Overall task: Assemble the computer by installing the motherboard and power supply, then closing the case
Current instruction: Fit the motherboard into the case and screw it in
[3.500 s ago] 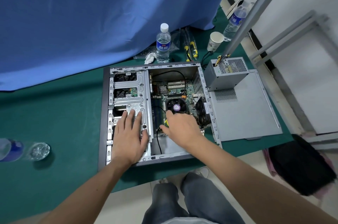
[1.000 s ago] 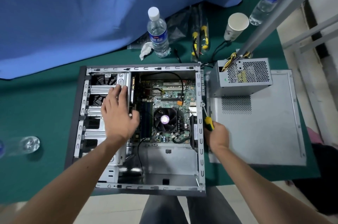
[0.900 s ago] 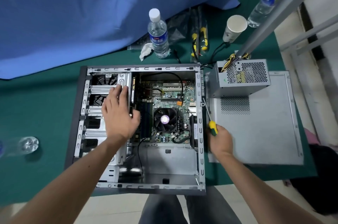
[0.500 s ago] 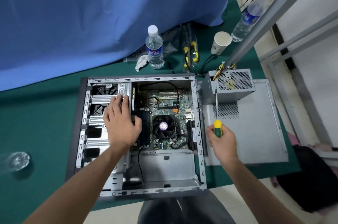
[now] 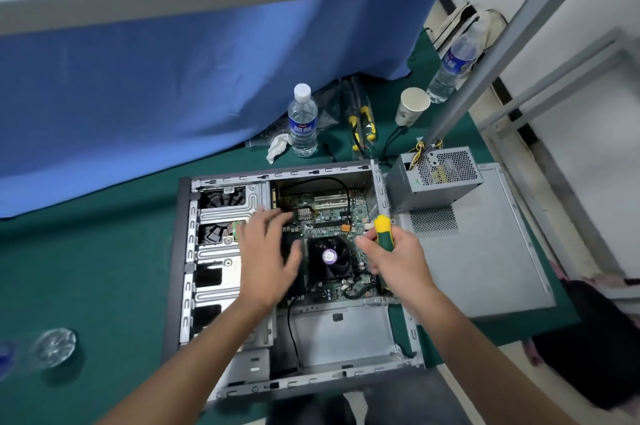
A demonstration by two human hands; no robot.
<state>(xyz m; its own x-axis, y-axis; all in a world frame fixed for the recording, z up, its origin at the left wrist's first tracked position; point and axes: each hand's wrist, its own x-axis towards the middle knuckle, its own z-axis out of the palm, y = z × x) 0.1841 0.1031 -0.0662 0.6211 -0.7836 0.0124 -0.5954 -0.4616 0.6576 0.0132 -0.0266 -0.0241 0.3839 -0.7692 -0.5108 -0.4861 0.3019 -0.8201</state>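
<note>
saw an open computer case (image 5: 180, 272) lying on its side on the green table cover (image 5: 86, 268), with the motherboard (image 5: 332, 216) seated inside, its fan (image 5: 329, 256) near the middle. found the left hand (image 5: 266, 261) over the boundary between the drive cage (image 5: 225, 206) and the board, fingers spread and fairly straight, holding nothing; could not tell whether the fingertips touched anything. found the right hand (image 5: 394, 258) over the board's right part, curled round a screwdriver (image 5: 382, 230) with a green and yellow handle, butt end uppermost, shaft hidden below the hand. noted the power supply (image 5: 433, 182) outside the case, just beside its right wall, resting on the far end of the detached side panel (image 5: 485, 258), wires sprouting from its top. spotted a water bottle (image 5: 303, 123), a crumpled tissue (image 5: 277, 147), a paper cup (image 5: 412, 107) and a second bottle (image 5: 450, 67) beyond the case.
</note>
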